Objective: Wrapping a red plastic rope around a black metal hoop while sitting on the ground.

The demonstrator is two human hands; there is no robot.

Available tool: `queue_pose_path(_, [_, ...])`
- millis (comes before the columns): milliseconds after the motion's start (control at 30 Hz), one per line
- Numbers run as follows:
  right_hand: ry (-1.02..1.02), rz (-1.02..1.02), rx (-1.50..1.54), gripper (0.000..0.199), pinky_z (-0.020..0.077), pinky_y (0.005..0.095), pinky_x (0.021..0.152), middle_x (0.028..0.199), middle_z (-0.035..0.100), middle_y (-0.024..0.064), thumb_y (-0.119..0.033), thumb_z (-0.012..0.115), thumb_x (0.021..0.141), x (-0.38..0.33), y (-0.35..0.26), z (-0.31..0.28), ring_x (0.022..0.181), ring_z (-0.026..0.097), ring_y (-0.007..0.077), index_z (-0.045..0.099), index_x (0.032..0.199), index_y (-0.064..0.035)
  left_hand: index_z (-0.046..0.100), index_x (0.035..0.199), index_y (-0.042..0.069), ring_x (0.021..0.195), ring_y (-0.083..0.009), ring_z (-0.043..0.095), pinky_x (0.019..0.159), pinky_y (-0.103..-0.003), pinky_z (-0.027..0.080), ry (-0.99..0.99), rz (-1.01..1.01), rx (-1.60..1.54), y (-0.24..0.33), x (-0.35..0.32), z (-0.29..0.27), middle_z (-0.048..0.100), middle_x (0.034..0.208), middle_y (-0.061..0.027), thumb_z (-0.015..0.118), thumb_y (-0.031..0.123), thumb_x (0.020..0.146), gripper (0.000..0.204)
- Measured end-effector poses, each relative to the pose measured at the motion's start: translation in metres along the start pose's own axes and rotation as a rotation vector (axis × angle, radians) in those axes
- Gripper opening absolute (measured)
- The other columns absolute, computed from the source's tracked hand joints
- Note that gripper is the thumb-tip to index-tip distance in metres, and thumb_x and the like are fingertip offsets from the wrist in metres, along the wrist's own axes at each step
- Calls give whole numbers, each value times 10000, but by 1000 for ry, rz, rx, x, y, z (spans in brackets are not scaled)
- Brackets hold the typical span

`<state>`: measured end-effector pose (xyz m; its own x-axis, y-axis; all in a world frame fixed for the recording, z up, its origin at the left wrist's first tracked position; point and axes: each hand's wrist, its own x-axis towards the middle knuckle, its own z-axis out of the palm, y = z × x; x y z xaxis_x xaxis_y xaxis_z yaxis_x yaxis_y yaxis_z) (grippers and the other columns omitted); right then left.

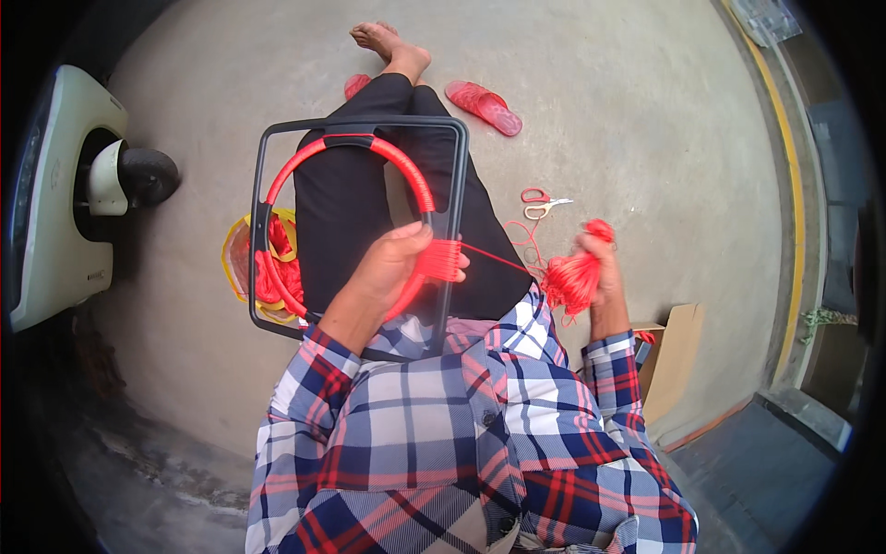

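Note:
A black square frame (pixel 261 180) with a ring (pixel 300 159) inside it rests over my lap. Red cord covers most of the ring, and black stretches show between the wrapped parts. My left hand (pixel 397 258) grips the frame's right side, where rows of red cord (pixel 440 261) span between ring and outer bar. Its fingers pass behind the wrapped cord. Off to the right, my right hand (pixel 602 263) is closed round a bundle of red cord (pixel 574 280). One strand runs taut from that bundle to the wrapped rows.
Scissors (pixel 544 203) with red and cream handles lie on the concrete floor. Red slippers (pixel 484 106) are near my feet. A yellow-edged bag (pixel 242 263) of red material is left of my legs, a cardboard box (pixel 672 360) at the right. A white vehicle with a wheel (pixel 148 177) stands far left.

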<state>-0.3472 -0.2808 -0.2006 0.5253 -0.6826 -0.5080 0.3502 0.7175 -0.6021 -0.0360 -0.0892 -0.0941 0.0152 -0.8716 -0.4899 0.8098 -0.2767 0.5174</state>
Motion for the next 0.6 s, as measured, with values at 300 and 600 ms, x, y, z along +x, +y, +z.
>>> queue_pose_path(300, [522,-288,92,87,562,407,725,924,617,82,-161,532,950,4,-28,-107,839,649,233,517,952,-76,535,1192,-61,779,-319,715,651,-325,582,-34,-18,57,0,-6,-6,680,950,-240,526,239,969,375])
queue_pose_path(600, [-364,-959,-1517,320,516,364,707,933,635,103,-114,710,702,2,-8,203,846,644,280,641,1012,-75,427,1321,-12,1131,-232,570,952,-386,472,179,385,45,-7,-1,8,557,1228,-170,492,311,987,470])
